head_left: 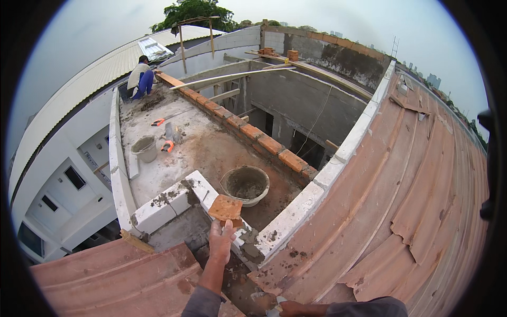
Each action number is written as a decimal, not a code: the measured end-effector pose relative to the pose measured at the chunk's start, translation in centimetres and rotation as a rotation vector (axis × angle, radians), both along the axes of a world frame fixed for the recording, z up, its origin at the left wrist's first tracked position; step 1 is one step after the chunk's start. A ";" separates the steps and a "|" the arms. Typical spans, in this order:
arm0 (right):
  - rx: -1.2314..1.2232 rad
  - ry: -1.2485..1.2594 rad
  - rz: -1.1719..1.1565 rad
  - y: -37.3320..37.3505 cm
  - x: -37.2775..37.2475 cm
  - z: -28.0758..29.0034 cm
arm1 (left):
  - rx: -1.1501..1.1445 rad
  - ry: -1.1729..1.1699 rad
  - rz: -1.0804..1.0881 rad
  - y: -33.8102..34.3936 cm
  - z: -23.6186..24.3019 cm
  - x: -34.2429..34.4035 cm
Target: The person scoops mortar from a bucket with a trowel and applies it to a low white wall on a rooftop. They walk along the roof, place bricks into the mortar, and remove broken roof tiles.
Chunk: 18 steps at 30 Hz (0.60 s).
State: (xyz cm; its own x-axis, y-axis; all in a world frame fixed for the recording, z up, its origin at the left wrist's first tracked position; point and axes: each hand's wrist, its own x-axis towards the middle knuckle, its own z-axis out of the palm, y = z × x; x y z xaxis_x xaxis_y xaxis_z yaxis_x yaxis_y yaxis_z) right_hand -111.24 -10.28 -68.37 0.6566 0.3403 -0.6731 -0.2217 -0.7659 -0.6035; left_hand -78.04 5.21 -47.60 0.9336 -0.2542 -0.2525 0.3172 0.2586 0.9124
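My left hand [221,244] is closed on a broken piece of orange brick [226,207], held up above the corner of a low white block wall [203,190]. Wet grey mortar [252,248] is smeared along the wall's joint, just right of that hand. Low at the bottom edge, my right hand [291,308] is closed round a trowel [266,302], partly cut off and smeared with mortar. Beyond the brick piece stands a round tub of mortar [245,186].
A row of orange bricks [253,132] edges a deep opening. On the slab lie a bucket [144,149] and orange-handled tools [167,146]. Another person [141,79] crouches at the far left. Rusty metal roofing [380,211] slopes to the right; a long pole [227,77] crosses the bricks.
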 end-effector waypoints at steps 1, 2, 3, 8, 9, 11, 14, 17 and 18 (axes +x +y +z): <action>-0.021 -0.003 0.002 0.0 1.0 -0.1 | -0.136 -0.159 -0.121 -3.9 4.5 3.1; -0.036 -0.013 0.001 0.2 2.2 -0.2 | -0.127 -0.250 -0.236 -7.1 8.9 5.8; -0.049 -0.020 -0.002 0.6 3.4 -0.3 | -0.045 -0.395 -0.276 -9.3 12.4 7.0; -0.052 0.036 0.039 3.3 6.6 -2.7 | 0.060 -0.810 -0.217 -7.2 10.1 1.2; -0.017 0.057 0.011 3.9 7.0 -3.7 | 0.107 -0.789 -0.139 -5.0 6.3 -1.1; 0.001 0.040 -0.091 5.1 6.8 -5.9 | 0.246 -0.518 0.046 0.4 -3.4 -7.1; 0.037 0.125 -0.283 6.7 6.5 -10.8 | 0.702 0.245 0.114 9.6 -17.8 -17.1; -0.272 0.133 -0.382 10.1 6.6 -18.4 | 1.129 0.642 -0.372 15.0 -28.0 -27.3; -0.286 0.171 -0.385 11.2 6.9 -21.6 | 1.127 0.831 -0.557 15.6 -31.2 -29.7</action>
State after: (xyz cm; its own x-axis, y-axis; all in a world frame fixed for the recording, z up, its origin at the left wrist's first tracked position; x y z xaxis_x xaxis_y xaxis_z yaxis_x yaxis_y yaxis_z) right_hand -104.32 0.95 -89.93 0.5705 -0.1180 -0.8128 -0.5975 -0.7386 -0.3122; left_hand -107.70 20.80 -78.77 0.2825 0.1641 -0.9451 0.6477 -0.7594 0.0617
